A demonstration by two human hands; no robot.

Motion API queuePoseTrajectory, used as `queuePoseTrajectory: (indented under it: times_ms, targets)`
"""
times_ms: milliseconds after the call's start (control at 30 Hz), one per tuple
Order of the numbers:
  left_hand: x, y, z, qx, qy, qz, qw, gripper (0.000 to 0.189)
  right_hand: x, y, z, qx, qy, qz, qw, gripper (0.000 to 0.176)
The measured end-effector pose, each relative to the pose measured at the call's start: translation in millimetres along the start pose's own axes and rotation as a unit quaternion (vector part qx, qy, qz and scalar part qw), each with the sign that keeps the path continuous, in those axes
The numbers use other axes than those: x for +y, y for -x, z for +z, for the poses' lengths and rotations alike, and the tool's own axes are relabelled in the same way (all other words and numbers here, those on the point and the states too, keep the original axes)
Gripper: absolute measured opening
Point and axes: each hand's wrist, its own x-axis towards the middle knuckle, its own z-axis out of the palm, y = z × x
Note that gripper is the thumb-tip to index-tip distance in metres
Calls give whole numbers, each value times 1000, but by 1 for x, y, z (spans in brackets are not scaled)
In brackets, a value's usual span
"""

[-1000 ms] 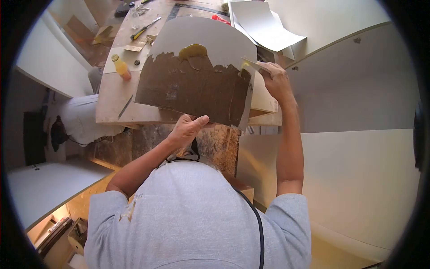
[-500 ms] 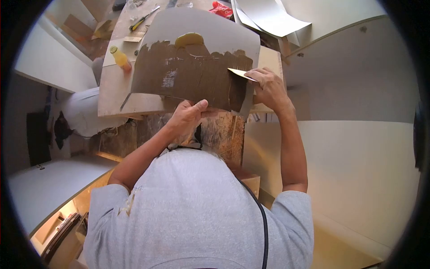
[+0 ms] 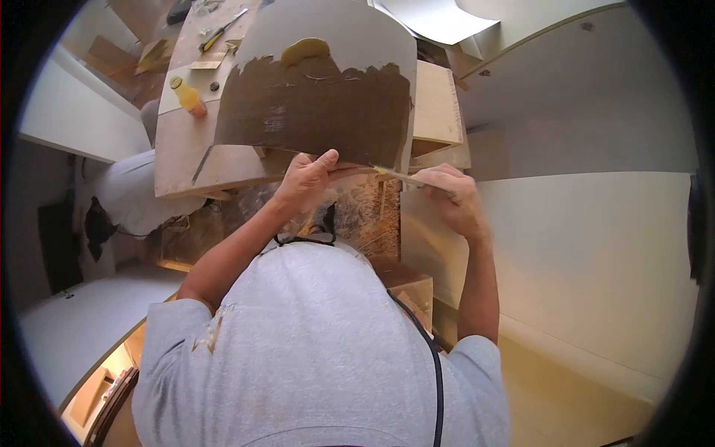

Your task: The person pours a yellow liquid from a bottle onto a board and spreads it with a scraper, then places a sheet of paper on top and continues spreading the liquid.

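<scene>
Partly hidden — left hand beneath panel.

The person is wearing a light grey heathered T-shirt with short sleeves. Brown-yellow smears are marking the left shoulder area. A thin black cord is running down the shirt's right side.

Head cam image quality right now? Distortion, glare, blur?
Head view: strong fisheye bending, black vignette at the corners; pale streaks on the brown coating, possibly glare; white sheet very bright; bright patch lower left; right hand and spreader look slightly soft, maybe motion blur.
</scene>
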Motion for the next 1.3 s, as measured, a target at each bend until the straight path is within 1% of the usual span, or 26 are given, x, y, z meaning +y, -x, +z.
queuePoseTrajectory:
  times_ms: [67,100,167,200,267,333,400,433,500,533,600,733,800,833,867,900,967,1033,1067,1100,1133,1167,1200,1267,1300]
  targets:
    - [-5,-1,-7,2,5,6,1000,29,-2,4,-13,135,-61,40,988,22]
    - [1,1,1,-1,4,5,1000,29,-1,1,-17,138,-60,41,988,22]
    - [17,8,27,63,-20,9,998,30,10,-18,-26,237,-18,110,965,20]
    - [20,14,27,61,-21,13,998,30,16,-25,-26,238,-69,151,957,21]
    - [32,31,14,29,1,-7,1000,29,25,-39,-18,239,-62,152,957,22]
    - [37,44,2,46,9,-18,999,28,35,-45,-5,239,-62,160,956,23]
    - [38,54,-1,64,17,-35,997,27,42,-47,9,238,-131,165,948,24]
    - [40,57,1,80,23,-41,996,27,44,-44,17,238,-135,167,947,24]
    - [47,63,7,94,27,-47,994,26,41,-37,27,237,-224,224,918,24]
    - [51,68,13,80,24,-49,995,26,33,-33,28,239,-226,224,917,24]
    - [55,77,13,65,19,-57,996,26,13,-24,32,285,-257,252,888,25]
    - [56,88,17,54,-10,-48,997,28,20,2,48,332,-262,236,875,27]
    - [61,84,27,49,-19,-41,998,28,22,13,49,379,-278,238,850,27]
    - [66,84,34,53,-57,-37,996,29,21,21,46,386,-277,234,848,27]
    - [73,82,41,59,-93,-33,993,29,17,25,40,394,-285,250,837,27]
    - [79,80,47,54,-96,-33,993,29,15,30,34,402,-295,267,825,27]
    - [88,72,58,-7,-115,-23,993,32,15,41,25,421,-269,270,823,26]
    - [95,60,71,-26,-136,-27,990,34,19,54,16,438,-240,274,822,25]
    - [97,53,76,-39,-157,-30,986,36,25,62,13,464,-225,254,818,25]
    - [96,45,81,-43,-157,-29,986,36,27,68,10,489,-210,233,814,24]
    - [95,36,88,-55,-192,-42,979,37,27,74,6,492,-210,230,813,24]
    - [95,28,93,-66,-227,-53,970,38,27,79,3,520,-219,229,793,24]
    - [92,19,94,-69,-230,-51,969,38,26,82,1,547,-229,229,772,24]
    - [76,3,84,-69,-194,-89,975,48,33,89,5,559,-225,224,766,24]
    - [68,-2,78,-72,-195,-91,974,48,37,92,7,568,-221,222,761,24]
